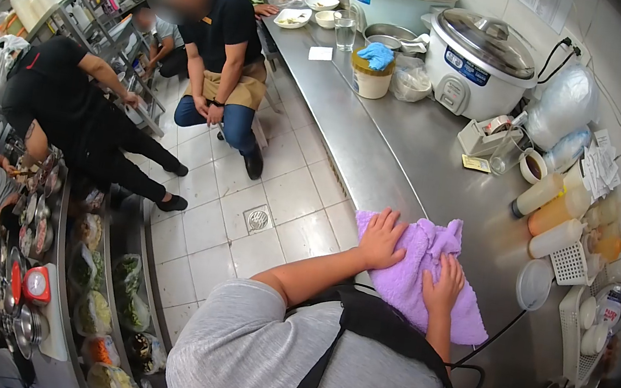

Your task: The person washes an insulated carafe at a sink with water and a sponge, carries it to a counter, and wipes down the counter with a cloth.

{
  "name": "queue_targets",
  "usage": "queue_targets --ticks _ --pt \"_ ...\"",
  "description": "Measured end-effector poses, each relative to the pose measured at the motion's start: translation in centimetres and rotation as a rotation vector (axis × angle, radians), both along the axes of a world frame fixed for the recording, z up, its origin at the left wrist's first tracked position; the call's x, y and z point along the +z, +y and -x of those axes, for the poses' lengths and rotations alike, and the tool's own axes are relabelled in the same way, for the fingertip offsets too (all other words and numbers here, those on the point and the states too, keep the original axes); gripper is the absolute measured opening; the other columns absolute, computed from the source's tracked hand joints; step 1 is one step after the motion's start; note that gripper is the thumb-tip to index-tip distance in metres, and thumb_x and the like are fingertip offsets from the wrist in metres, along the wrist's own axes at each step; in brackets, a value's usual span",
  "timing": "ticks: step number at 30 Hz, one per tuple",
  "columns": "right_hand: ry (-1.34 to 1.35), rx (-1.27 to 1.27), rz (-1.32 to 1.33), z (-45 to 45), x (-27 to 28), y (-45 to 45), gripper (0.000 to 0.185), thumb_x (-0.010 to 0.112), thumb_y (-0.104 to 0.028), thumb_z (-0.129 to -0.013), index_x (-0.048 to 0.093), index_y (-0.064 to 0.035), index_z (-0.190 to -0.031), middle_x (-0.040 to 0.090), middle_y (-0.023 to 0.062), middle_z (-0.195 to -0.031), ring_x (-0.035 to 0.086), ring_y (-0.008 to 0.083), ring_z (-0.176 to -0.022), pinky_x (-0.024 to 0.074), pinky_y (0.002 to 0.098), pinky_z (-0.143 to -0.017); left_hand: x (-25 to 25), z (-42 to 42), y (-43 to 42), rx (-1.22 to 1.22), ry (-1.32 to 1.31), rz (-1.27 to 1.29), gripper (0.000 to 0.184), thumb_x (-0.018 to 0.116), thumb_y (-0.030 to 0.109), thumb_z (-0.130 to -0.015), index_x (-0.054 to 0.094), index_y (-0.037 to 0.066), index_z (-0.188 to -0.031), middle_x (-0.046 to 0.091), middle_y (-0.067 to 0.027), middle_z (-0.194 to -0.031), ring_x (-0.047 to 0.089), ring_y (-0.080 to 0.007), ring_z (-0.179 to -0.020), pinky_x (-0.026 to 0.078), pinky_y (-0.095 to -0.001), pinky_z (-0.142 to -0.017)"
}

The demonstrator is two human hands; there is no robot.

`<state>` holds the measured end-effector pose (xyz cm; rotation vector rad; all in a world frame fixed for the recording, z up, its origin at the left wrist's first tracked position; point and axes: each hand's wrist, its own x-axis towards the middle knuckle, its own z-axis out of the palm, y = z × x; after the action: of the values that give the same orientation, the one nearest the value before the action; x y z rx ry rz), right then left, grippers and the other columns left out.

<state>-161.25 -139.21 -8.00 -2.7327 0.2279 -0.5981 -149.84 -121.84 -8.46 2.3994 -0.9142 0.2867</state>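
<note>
A purple towel (pixel 428 258) lies bunched on the near part of the steel counter (pixel 379 156), with one corner pointing to the lower right. My left hand (pixel 383 240) rests on its left side, palm down, fingers stretched and slightly apart. On its right side is my right hand (pixel 441 284), also laid flat with fingers extended. Neither hand is closed around the cloth. To the right of the towel stands a clear round plastic container (pixel 533 285), and a black cable runs past my right forearm.
Rice cookers (pixel 479 67), a tub with a blue cloth (pixel 373 72), a glass (pixel 345 31) and sauce bottles (pixel 560 211) line the counter. White baskets (pixel 580 335) stand at right. One person (pixel 224 47) sits beyond the counter; another (pixel 74 97) stands by shelves at left.
</note>
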Motion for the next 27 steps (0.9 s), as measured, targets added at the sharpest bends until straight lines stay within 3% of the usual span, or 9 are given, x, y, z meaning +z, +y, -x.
queue_targets --ticks 11,14,17,19,21,22,24,25,27 --pt "0.004 -0.008 -0.027 0.0 0.2 0.1 0.052 0.059 -0.028 -0.068 0.048 -0.0056 -0.113 0.045 0.0139 -0.117 0.038 0.0322 -0.111 0.023 0.0447 -0.096 0.1 0.0 0.0 -0.005 0.017 0.009 0.054 0.056 0.033 -0.065 0.045 0.007 -0.112 0.037 -0.0203 -0.119 0.028 -0.037 -0.117 0.025 -0.0468 -0.094" --pt "-0.015 0.0 0.006 0.1 0.4 0.1 0.051 0.059 -0.027 -0.069 0.048 -0.0051 -0.113 0.045 0.0139 -0.117 0.04 0.0292 -0.11 0.027 0.0428 -0.095 0.0 0.0 0.0 -0.007 0.014 0.009 0.054 0.055 0.033 -0.065 0.046 0.007 -0.111 0.037 -0.0203 -0.119 0.028 -0.0371 -0.117 0.025 -0.0469 -0.094" --pt "-0.071 0.056 -0.691 0.1 -2.6 -2.9 0.05 0.056 -0.027 -0.074 0.045 -0.0052 -0.117 0.045 0.0132 -0.118 0.043 0.0241 -0.109 0.0328 0.0387 -0.091 0.1 0.0 0.0 -0.011 0.005 0.018 0.053 0.055 0.032 -0.066 0.046 0.007 -0.111 0.037 -0.0204 -0.119 0.029 -0.0372 -0.116 0.025 -0.0471 -0.094" --pt "-0.284 -0.138 -1.558 1.7 2.4 -4.2 0.048 0.052 -0.027 -0.08 0.04 -0.0054 -0.121 0.046 0.012 -0.117 0.045 0.0206 -0.105 0.0372 0.0341 -0.086 0.1 -0.1 0.0 -0.013 0.0 0.016 0.052 0.055 0.033 -0.066 0.046 0.007 -0.11 0.038 -0.0206 -0.119 0.029 -0.0373 -0.116 0.025 -0.0473 -0.093" --pt "-0.612 -0.06 -1.674 5.8 2.7 -9.5 0.045 0.046 -0.029 -0.084 0.037 -0.0065 -0.122 0.047 0.0108 -0.115 0.047 0.021 -0.103 0.038 0.0325 -0.084 0.1 -0.1 0.1 -0.02 0.0 0.023 0.052 0.055 0.033 -0.066 0.046 0.007 -0.11 0.037 -0.0207 -0.119 0.029 -0.0375 -0.116 0.025 -0.0476 -0.093" --pt "-0.694 -0.302 -1.631 8.4 2.3 -13.0 0.045 0.044 -0.033 -0.086 0.038 -0.0074 -0.121 0.046 0.0107 -0.115 0.047 0.0216 -0.102 0.0379 0.0333 -0.084 0.1 -0.1 0.2 -0.023 0.0 0.026 0.052 0.055 0.033 -0.066 0.046 0.007 -0.11 0.037 -0.0207 -0.119 0.029 -0.0376 -0.116 0.025 -0.0477 -0.093" --pt "-0.863 -0.595 -1.305 15.5 1.9 -17.9 0.052 0.043 -0.041 -0.084 0.037 -0.0076 -0.123 0.043 0.0135 -0.122 0.042 0.0257 -0.111 0.0319 0.0406 -0.091 0.0 -0.2 0.3 -0.033 0.007 0.026 0.053 0.055 0.033 -0.066 0.046 0.007 -0.111 0.037 -0.0208 -0.119 0.029 -0.0377 -0.116 0.025 -0.048 -0.093" --pt "-0.973 -0.782 -1.217 18.6 3.4 -18.0 0.05 0.041 -0.038 -0.084 0.037 -0.0067 -0.123 0.041 0.0147 -0.124 0.039 0.0274 -0.115 0.0287 0.0418 -0.094 -0.1 -0.2 0.2 -0.037 0.009 0.029 0.053 0.055 0.033 -0.066 0.046 0.007 -0.111 0.037 -0.0208 -0.119 0.029 -0.0377 -0.116 0.025 -0.0482 -0.093" --pt "-1.131 -1.114 -1.023 26.1 4.5 -19.2 0.043 0.04 -0.031 -0.084 0.043 -0.0066 -0.119 0.047 0.0147 -0.119 0.046 0.0282 -0.107 0.0331 0.0411 -0.09 0.1 -0.2 0.3 -0.044 0.012 0.021 0.054 0.056 0.033 -0.066 0.045 0.007 -0.112 0.037 -0.0208 -0.119 0.029 -0.0377 -0.116 0.025 -0.0479 -0.093"
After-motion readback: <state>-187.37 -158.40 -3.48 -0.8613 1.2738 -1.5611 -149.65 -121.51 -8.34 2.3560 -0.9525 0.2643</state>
